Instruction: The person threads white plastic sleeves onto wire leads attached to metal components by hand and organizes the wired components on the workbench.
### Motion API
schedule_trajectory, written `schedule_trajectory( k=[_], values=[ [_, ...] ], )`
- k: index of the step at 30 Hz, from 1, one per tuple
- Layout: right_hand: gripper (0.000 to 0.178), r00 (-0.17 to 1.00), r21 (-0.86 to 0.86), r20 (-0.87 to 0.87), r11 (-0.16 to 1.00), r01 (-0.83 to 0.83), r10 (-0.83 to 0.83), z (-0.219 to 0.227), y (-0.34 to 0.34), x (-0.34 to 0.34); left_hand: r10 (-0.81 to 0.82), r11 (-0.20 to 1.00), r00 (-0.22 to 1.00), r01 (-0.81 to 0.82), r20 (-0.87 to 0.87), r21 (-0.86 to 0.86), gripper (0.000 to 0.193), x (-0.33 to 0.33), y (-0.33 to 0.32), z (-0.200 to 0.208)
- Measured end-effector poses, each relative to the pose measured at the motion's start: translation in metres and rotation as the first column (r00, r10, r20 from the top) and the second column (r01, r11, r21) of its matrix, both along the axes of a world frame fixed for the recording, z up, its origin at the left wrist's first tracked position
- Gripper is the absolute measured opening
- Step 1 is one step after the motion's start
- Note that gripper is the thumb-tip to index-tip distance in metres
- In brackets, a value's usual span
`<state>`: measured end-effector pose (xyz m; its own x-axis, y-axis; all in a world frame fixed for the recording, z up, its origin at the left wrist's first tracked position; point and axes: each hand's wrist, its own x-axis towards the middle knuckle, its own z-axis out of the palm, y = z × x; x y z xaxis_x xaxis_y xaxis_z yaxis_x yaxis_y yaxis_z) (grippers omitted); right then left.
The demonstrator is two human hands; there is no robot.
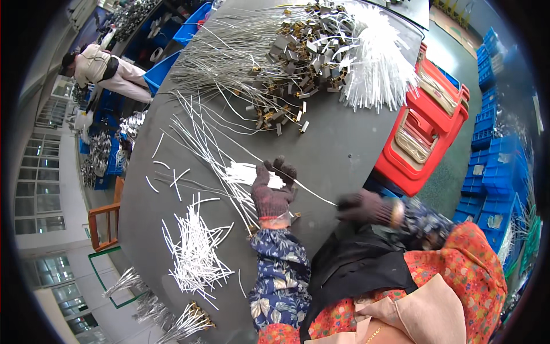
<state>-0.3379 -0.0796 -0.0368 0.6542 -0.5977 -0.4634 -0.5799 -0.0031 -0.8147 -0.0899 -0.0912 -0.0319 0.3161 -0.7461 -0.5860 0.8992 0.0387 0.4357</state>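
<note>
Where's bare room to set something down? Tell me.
Widest table patch: right of the left hand, between the white strips, the red stools and the thin wire near the right hand. A narrower one lies between the table's left edge and the short white tubes. Crowded: far end, grey wires and connectors; lower left, those tubes.

On your right, you've got red plastic stools (pixel 395 163) on a green floor (pixel 442 178), then stacked blue crates (pixel 497 172). Off left: a person (pixel 112 71) in light clothes near blue bins (pixel 162 73), brown wooden chair (pixel 105 209), green frame (pixel 103 281), paned windows (pixel 43 189).
</note>
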Motion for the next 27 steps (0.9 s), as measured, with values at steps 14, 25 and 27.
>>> schedule_trajectory(
  k=[14,25,27],
  values=[
    [0.032,0.784,0.151,-0.397,0.808,0.569,-0.478,-0.017,0.122,-0.194,0.193,0.977,0.793,-0.100,0.578,-0.190,0.029,0.074,-0.008,0.065],
    [0.031,0.793,0.075,-0.377,0.838,0.541,-0.479,-0.026,0.112,-0.198,-0.172,0.975,0.853,0.218,0.493,-0.038,0.026,0.028,0.025,0.052],
    [0.030,0.817,0.157,-0.361,0.834,0.529,-0.450,-0.031,0.110,-0.201,-0.319,0.933,0.797,0.359,0.513,0.022,0.026,-0.004,0.039,0.033]
  ],
)
